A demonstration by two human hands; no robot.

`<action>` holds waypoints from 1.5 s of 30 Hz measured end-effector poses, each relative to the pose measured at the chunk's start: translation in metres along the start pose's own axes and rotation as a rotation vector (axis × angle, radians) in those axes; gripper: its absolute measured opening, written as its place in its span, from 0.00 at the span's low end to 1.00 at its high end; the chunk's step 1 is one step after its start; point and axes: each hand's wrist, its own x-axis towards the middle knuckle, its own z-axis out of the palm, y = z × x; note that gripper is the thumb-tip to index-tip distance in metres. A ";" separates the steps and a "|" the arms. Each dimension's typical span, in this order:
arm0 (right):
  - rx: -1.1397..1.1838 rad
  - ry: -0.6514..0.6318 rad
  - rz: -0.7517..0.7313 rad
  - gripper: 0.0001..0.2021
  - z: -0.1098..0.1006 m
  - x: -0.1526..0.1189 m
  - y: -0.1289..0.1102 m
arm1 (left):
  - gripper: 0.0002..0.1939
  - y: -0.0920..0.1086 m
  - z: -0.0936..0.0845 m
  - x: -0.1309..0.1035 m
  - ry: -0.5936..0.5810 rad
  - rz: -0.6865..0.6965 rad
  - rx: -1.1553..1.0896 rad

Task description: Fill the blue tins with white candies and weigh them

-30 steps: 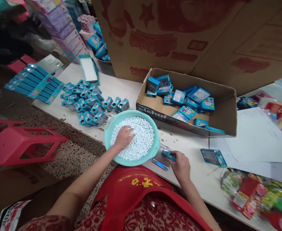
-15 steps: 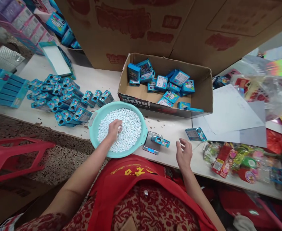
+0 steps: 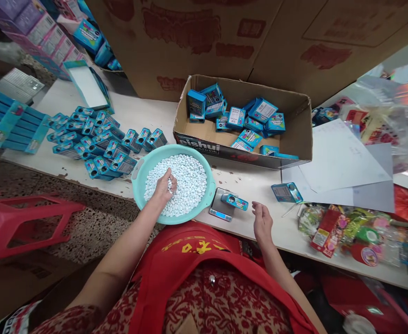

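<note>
The person wore a bright red apron (image 3: 204,264) with yellow characters printed across the chest, toward twelve o'clock of the bib. Under it showed a red garment (image 3: 207,306) patterned with pale floral swirls, a small shiny button at its middle. Both forearms were bare, no sleeves reaching them; the hands carried no gloves.
</note>
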 end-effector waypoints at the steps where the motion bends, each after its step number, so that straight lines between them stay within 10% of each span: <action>1: 0.003 -0.026 -0.026 0.25 0.001 -0.001 0.000 | 0.22 -0.001 0.000 0.000 -0.001 -0.003 0.005; 8: -0.044 -0.155 -0.193 0.27 0.024 -0.002 -0.005 | 0.22 -0.009 0.003 -0.001 0.036 0.061 0.127; 15: -0.016 -0.067 -0.403 0.18 0.022 -0.008 -0.068 | 0.10 -0.006 0.020 -0.018 0.058 0.610 0.815; 23: -0.376 -0.260 -0.871 0.15 0.065 -0.016 -0.170 | 0.25 -0.005 0.077 -0.047 -0.208 0.073 -0.111; 31: -0.595 -0.354 -0.867 0.21 0.084 -0.010 -0.165 | 0.12 -0.012 0.061 -0.028 -0.054 -0.042 -0.354; 45: -0.332 -0.396 -0.696 0.20 0.081 -0.011 -0.154 | 0.09 -0.007 0.067 -0.034 -0.041 -0.027 -0.388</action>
